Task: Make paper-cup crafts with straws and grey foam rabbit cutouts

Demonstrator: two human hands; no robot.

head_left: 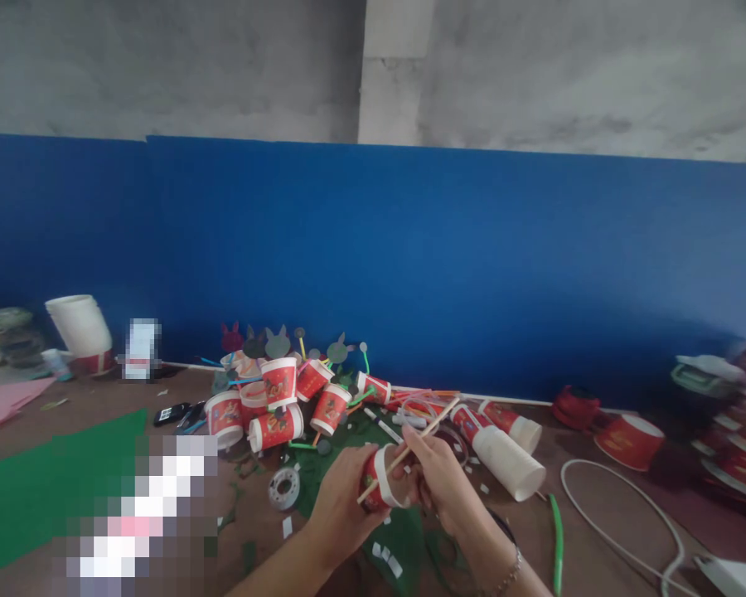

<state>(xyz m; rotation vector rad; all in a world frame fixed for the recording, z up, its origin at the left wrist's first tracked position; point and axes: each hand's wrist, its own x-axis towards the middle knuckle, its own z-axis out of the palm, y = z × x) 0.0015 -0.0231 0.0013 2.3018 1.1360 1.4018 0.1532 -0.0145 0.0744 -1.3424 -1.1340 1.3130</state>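
Note:
My left hand (pixel 341 502) is closed around a small red paper cup (pixel 376 481) with a white rim, held on its side above the table. My right hand (pixel 432 473) pinches a thin wooden stick (pixel 410 448) that runs slantwise from the cup's underside up to the right. The stick crosses the mouth of the cup; whether it passes through the wall is unclear. Both hands meet just in front of a pile of similar red cups (pixel 279 402) fitted with coloured sticks and felt shapes.
A brown table (pixel 597 531) backs onto a blue wall. Green felt (pixel 50 481) lies at the left, a tape roll (pixel 284 487) near the cups, stacked white-bottomed cups (pixel 510 460) at the right, a white cable (pixel 622 539), a red bowl (pixel 631 439), a white bucket (pixel 80 327).

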